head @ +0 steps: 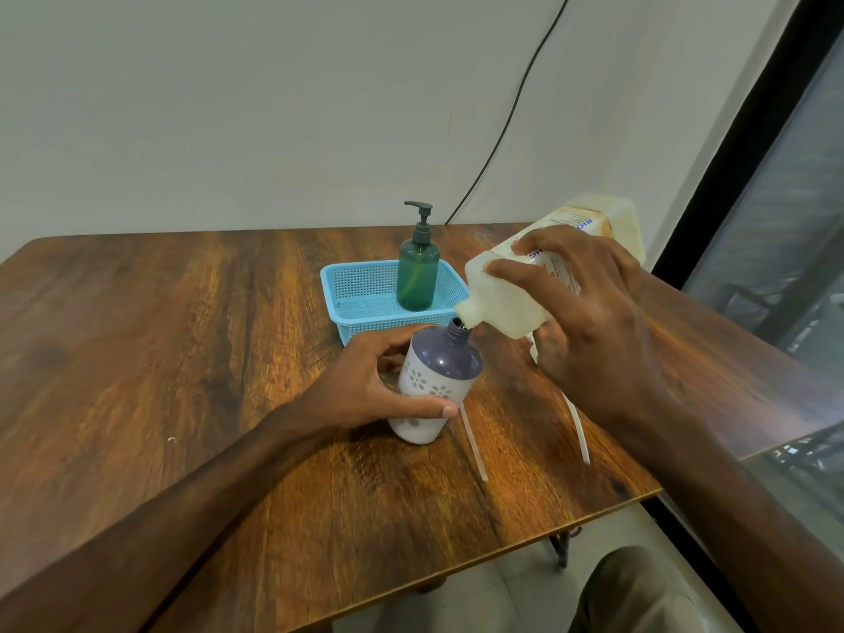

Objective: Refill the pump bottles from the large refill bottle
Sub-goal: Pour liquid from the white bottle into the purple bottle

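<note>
My left hand (365, 386) grips a purple and white flowered bottle (438, 376) that stands on the wooden table (182, 358), tilted a little to the right, its neck uncapped. My right hand (589, 312) holds the large translucent refill bottle (511, 290) tipped over on its side. The refill bottle's spout sits right at the purple bottle's open neck. A green pump bottle (418, 276) with its dark pump on stands upright in a blue basket (356, 290) behind them.
Two white pump tubes (475, 445) (577, 427) lie on the table in front of the bottles, partly hidden by my right hand. The table's right edge is close, with a dark window frame (730, 175) beyond. A black cable (511, 121) hangs down the wall.
</note>
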The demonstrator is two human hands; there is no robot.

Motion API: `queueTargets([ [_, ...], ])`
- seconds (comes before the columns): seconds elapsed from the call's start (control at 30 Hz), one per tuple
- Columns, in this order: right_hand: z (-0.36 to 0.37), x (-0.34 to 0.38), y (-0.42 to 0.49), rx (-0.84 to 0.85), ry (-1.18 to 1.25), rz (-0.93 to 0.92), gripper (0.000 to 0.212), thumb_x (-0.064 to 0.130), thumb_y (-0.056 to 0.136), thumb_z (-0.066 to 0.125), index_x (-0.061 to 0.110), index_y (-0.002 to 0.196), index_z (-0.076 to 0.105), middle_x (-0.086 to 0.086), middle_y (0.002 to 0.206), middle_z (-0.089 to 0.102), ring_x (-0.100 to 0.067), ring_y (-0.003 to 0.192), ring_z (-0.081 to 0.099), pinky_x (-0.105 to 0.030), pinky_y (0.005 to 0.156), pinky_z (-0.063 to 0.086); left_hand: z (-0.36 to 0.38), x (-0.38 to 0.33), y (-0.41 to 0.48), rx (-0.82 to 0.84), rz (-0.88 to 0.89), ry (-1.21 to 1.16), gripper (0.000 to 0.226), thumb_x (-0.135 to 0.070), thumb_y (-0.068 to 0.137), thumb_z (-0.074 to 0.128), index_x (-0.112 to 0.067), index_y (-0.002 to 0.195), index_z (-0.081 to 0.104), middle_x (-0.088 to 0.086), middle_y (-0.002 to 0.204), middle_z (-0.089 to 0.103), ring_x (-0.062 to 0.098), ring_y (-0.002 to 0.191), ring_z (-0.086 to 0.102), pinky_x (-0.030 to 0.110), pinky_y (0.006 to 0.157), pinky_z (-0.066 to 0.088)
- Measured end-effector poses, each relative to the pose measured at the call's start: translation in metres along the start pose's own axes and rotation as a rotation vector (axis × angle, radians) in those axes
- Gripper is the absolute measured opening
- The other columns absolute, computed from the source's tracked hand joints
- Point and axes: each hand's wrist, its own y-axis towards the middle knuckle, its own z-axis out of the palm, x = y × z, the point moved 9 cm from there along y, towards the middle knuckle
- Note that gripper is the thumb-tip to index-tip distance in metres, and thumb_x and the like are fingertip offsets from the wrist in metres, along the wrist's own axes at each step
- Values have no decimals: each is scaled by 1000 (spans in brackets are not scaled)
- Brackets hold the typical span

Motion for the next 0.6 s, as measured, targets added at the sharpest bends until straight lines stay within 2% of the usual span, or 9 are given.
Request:
queueTargets([
  [0.1, -2, 1, 1, -5, -11, -2, 51, 23, 84, 51, 19, 133, 63, -15, 136, 57, -39, 131, 48, -45, 109, 31, 0, 0, -1, -4, -7, -5, 67, -18, 69, 96, -31, 128, 67, -11, 125, 74, 9, 118, 70, 27, 96, 58],
  [0.23, -1, 0, 3, 16, -16, -3, 50, 19, 84, 55, 19, 133, 64, -14, 136, 57, -40, 130, 49, -44, 109, 31, 0, 0, 0, 0, -14, -8, 66, -21, 69, 96, -29, 128, 68, -11, 125, 75, 10, 118, 70, 30, 98, 58],
  [0.43, -5, 5, 7, 24, -22, -23, 48, 30, 89, 46, 21, 131, 65, -11, 137, 57, -34, 133, 43, -47, 108, 34, 1, 0, 0, 2, -27, -9, 65, -20, 69, 96, -31, 127, 68, -13, 123, 75, 7, 116, 70, 25, 96, 58],
  [0.6, -3, 4, 8, 46, -38, -47, 46, 26, 88, 52, 21, 133, 63, -13, 140, 55, -39, 132, 44, -50, 107, 36, 0, 0, 1, 3, -23, 4, 66, -22, 69, 96, -29, 128, 68, -11, 124, 75, 9, 117, 70, 30, 98, 58],
])
